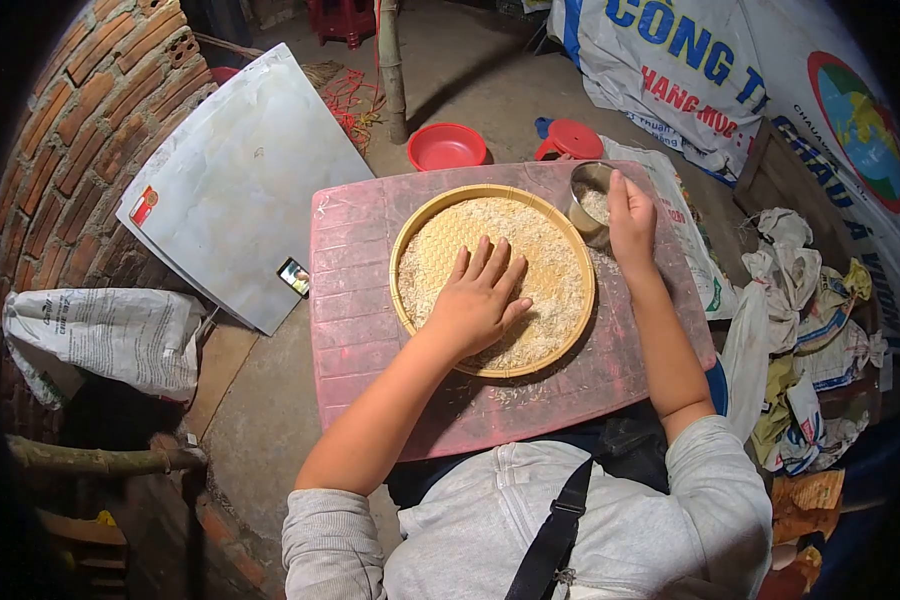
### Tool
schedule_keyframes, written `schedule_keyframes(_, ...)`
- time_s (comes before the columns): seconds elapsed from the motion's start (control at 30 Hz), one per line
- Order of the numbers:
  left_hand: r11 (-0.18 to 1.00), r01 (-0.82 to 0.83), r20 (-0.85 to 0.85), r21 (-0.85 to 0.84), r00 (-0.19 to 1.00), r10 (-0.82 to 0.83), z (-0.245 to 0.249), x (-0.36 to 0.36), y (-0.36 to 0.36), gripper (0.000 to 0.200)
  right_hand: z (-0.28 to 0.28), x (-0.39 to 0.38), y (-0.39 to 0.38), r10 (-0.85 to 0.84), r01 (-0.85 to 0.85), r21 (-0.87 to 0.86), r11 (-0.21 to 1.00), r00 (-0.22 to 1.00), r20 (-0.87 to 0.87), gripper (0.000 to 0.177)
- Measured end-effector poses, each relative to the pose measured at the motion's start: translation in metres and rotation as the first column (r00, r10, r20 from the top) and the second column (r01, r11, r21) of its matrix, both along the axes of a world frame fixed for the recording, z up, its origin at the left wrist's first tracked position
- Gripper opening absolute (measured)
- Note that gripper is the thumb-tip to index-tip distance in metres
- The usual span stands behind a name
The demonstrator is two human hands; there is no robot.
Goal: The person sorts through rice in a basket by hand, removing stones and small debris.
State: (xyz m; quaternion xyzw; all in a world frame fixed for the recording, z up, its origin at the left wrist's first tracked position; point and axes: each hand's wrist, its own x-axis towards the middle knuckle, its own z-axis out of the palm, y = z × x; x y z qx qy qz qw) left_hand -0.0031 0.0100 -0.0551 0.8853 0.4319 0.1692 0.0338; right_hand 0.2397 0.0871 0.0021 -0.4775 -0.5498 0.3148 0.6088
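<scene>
A round woven bamboo tray (407, 312) sits on a pink plastic table (355, 300), with rice grains (545, 325) spread over it. The weave shows bare in the tray's upper left middle. My left hand (477, 303) lies palm down on the rice, fingers stretched out and a little apart. At the tray's right rim, my right hand (632, 222) is closed round the handle side of a metal mug (592, 228). The mug has rice inside and is tilted; whether it touches the table is hard to tell.
Beyond the table are a red basin (447, 148) and a red plastic lid or container (575, 138). A large white panel (250, 170) leans at the left by a brick wall (80, 130). Crumpled sacks (810, 330) lie at the right. Loose grains (530, 393) dot the table.
</scene>
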Motion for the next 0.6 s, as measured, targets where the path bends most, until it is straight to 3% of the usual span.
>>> schedule_keyframes(0.03, 1.000, 0.002, 0.000, 0.000, 1.000, -0.002, -0.001, 0.000, 0.000, 0.062, 0.002, 0.004, 0.001, -0.107, 0.086, 0.081, 0.993, 0.941, 0.320, 0.033)
schedule_keyframes(0.07, 1.000, 0.007, 0.008, -0.002, 1.000, -0.007, -0.001, 0.000, 0.000, 0.063, 0.002, 0.006, 0.002, -0.222, 0.138, 0.183, 0.973, 0.773, 0.595, 0.030)
schedule_keyframes(0.1, 1.000, 0.012, 0.015, -0.004, 1.000, -0.012, -0.002, 0.000, 0.000, 0.064, -0.004, 0.007, 0.007, -0.221, 0.138, 0.182, 0.974, 0.774, 0.594, 0.030)
schedule_keyframes(0.17, 1.000, 0.015, 0.015, 0.002, 1.000, -0.015, -0.003, 0.000, 0.000, 0.064, -0.021, 0.008, 0.016, -0.312, 0.019, 0.387, 0.922, 0.629, 0.712, 0.024)
schedule_keyframes(0.2, 1.000, 0.020, 0.017, 0.009, 1.000, -0.020, -0.003, 0.000, 0.000, 0.065, -0.018, 0.003, 0.012, -0.313, 0.020, 0.388, 0.922, 0.629, 0.711, 0.024)
schedule_keyframes(0.27, 1.000, 0.023, 0.025, 0.007, 0.999, -0.024, -0.005, -0.001, 0.001, 0.065, -0.013, -0.010, 0.001, -0.506, 0.112, 0.505, 0.856, 0.383, 0.773, 0.022)
schedule_keyframes(0.3, 1.000, 0.026, 0.035, 0.005, 0.999, -0.026, -0.004, 0.000, 0.001, 0.065, -0.011, -0.013, 0.000, -0.506, 0.111, 0.505, 0.856, 0.382, 0.774, 0.022)
schedule_keyframes(0.37, 1.000, 0.021, 0.027, 0.013, 0.999, -0.022, -0.003, -0.002, 0.000, 0.065, -0.007, -0.017, -0.003, -0.384, -0.010, 0.482, 0.876, 0.590, 0.711, 0.020)
schedule_keyframes(0.6, 0.998, -0.035, 0.048, 0.046, 0.998, 0.033, 0.009, -0.004, 0.001, 0.055, -0.011, -0.043, -0.023, -0.105, -0.203, 0.370, 0.907, 0.741, 0.663, 0.010)
